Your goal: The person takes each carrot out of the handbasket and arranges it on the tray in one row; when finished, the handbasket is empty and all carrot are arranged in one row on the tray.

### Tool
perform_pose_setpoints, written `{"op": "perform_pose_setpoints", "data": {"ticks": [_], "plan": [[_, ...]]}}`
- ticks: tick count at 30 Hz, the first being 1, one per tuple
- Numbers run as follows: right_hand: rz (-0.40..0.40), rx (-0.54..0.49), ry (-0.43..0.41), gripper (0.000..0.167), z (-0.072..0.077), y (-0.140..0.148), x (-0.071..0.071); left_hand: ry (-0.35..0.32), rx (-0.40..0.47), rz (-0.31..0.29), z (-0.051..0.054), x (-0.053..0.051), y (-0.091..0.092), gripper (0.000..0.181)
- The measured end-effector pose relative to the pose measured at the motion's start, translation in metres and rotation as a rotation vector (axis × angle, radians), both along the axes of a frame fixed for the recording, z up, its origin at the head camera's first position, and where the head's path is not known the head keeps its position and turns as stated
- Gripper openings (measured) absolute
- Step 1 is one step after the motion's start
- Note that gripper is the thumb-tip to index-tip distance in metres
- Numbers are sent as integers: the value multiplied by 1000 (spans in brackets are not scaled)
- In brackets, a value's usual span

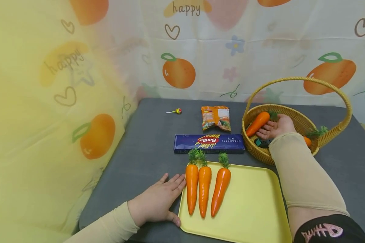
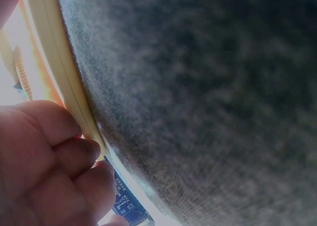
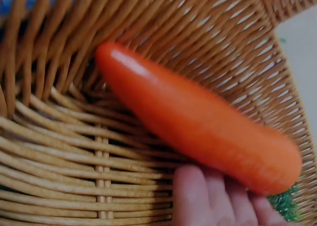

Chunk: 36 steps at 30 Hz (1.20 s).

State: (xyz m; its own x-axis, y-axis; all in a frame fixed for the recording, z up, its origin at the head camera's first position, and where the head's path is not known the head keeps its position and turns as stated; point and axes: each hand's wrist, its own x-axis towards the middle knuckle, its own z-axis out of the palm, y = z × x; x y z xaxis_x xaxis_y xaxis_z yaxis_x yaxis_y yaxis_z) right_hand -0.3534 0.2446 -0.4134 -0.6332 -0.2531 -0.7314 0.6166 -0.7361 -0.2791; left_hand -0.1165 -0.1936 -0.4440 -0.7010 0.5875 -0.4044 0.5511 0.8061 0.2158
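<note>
My left hand (image 1: 156,202) lies at the left edge of a yellow tray (image 1: 252,199), fingers extended and touching its rim. Three orange carrots (image 1: 204,190) with green tops lie side by side on the tray's left half. Inside a wicker basket (image 1: 253,151) at the right, my right hand (image 1: 280,127) has its palm up and fingers extended. Their tips are against the side of a carrot (image 3: 208,127) leaning on the basket wall; no thumb shows round it. Another carrot (image 1: 307,141) is partly hidden behind the right forearm.
Behind the tray lies a blue spaghetti box (image 1: 209,143), close to the basket. Farther back are an orange snack packet (image 1: 216,118) and a lollipop (image 1: 177,111). The basket's tall handle (image 1: 349,109) arches above the right hand. A printed curtain (image 1: 124,50) hangs along the back and left.
</note>
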Motion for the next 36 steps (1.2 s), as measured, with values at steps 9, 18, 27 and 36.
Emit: {"op": "perform_pose_setpoints", "data": {"ticks": [9, 18, 27, 36], "plan": [[19, -51, 49, 70, -5, 2, -5, 5, -5, -8, -2, 0, 1, 130], [-36, -27, -37, 60, -7, -11, -15, -5, -6, -5, -2, 3, 3, 130], [-116, -144, -4, 51, -2, 1, -9, 13, -12, -5, -3, 2, 2, 130], [-17, -122, 257, 96, 13, 17, 14, 20, -12, -3, -5, -1, 1, 131]]}}
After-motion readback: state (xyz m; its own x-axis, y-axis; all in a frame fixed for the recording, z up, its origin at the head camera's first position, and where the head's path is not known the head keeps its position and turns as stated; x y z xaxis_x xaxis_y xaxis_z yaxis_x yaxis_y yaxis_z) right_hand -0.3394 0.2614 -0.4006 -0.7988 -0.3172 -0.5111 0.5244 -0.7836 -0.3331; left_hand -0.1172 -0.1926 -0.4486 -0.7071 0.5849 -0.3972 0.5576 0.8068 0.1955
